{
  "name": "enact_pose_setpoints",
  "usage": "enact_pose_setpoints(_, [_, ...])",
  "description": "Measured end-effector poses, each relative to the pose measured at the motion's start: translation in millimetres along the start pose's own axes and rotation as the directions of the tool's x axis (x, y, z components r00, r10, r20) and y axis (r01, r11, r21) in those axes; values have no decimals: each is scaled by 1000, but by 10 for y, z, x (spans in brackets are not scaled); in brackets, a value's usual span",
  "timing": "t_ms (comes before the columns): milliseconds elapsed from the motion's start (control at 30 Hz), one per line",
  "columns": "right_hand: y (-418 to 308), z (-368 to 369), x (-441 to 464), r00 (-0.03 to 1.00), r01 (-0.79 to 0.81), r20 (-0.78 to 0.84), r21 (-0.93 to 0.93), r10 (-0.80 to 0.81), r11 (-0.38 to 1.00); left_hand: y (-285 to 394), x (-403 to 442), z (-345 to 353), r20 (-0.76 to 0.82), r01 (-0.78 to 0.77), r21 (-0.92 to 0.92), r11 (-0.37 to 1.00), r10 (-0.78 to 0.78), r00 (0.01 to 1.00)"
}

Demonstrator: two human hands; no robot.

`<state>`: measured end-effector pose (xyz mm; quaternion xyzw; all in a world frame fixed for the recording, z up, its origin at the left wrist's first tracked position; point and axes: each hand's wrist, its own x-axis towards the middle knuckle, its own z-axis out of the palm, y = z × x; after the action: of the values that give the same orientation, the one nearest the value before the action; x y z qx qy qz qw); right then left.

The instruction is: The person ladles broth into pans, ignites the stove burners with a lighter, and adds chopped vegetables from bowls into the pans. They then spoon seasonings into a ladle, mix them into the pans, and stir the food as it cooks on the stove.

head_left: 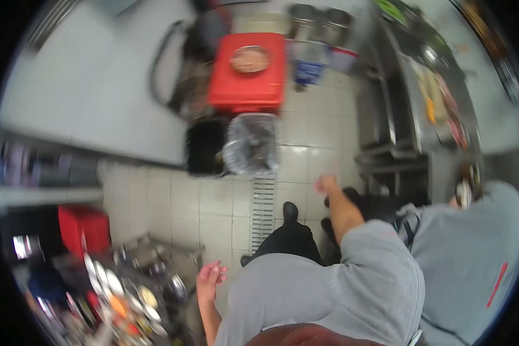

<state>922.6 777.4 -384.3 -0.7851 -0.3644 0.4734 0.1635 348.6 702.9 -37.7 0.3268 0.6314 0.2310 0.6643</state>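
hands [211, 275] over pale kitchen tiles [216, 199], a slotted drain [263, 210] between them

Bright light; glare on the floor [294, 152]; blurred, warped edges; black corners.

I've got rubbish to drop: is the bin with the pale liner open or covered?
Open: the bin's mouth is uncovered and its liner shows inside.

And there's a plain grey shirt [282, 294], its short right sleeve [380, 245] stopping above a bare forearm [346, 214], black trousers [292, 243] below, then dark, round-toed shoes [290, 211]
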Motion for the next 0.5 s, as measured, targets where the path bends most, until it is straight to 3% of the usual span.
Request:
enact_pose_setpoints(33, [-112,594,-300,976,107,201,-126,-80,986,-81,-187,-38,-72,1,-4,1000,-2,997])
enact_pose_setpoints(67, [-268,1138,-632,924,136,374,-139,-75,981,-218,-321,-122,-96,-16,26,1000,18,995])
enact_pose_setpoints(100, [-504,1792,-894,889,-332,364,98,277,938,-384,-425,-262,-145,-26,42,999,32,989])
enact_pose_setpoints(133, [-691,2287,-1099,854,-216,478,-28,203,976,-588,-572,-362,-202,-92,-10,996,88,975])
enact_pose_setpoints(167, [-1135,2598,-1544,843,-39,538,4,31,999,-767,-708,-474,-243,-192,11,981,189,951])
enact_pose_setpoints(200, [-1570,2876,-1853,693,112,715,21,-93,993,-839,-909,-614,-270,-224,62,973,233,934])
enact_pose_setpoints(233, [-1936,3156,-2137,545,461,801,-40,-247,886,-822,-1161,-689,-375,-254,115,960,279,884])
enact_pose_setpoints(267, [-2307,3440,-2392,368,752,845,-25,-388,659,-855,-1391,-843,-399,-357,288,889,450,799])
enact_pose_setpoints(300, [-2841,3501,-2974,449,735,834,-142,-320,663,-786,-1720,-923,-462,-487,310,817,577,673])
enact_pose_setpoints(367, [-3251,3963,-3338,263,831,929,-81,-261,550,-554,-2537,-1183,-456,-604,267,751,651,607])
enact_pose_setpoints(433, [-3527,4278,-3825,116,782,986,-19,-116,623,-493,-3332,-1286,-454,-637,468,612,785,420])
enact_pose_setpoints(467, [-3689,4462,-4164,43,740,998,2,-51,673,-524,-3673,-1322,-456,-628,594,503,854,252])
enact_pose_setpoints(500, [-3873,4606,-4599,-49,853,999,54,-23,518,-556,-3942,-1374,-425,-587,706,395,900,95])
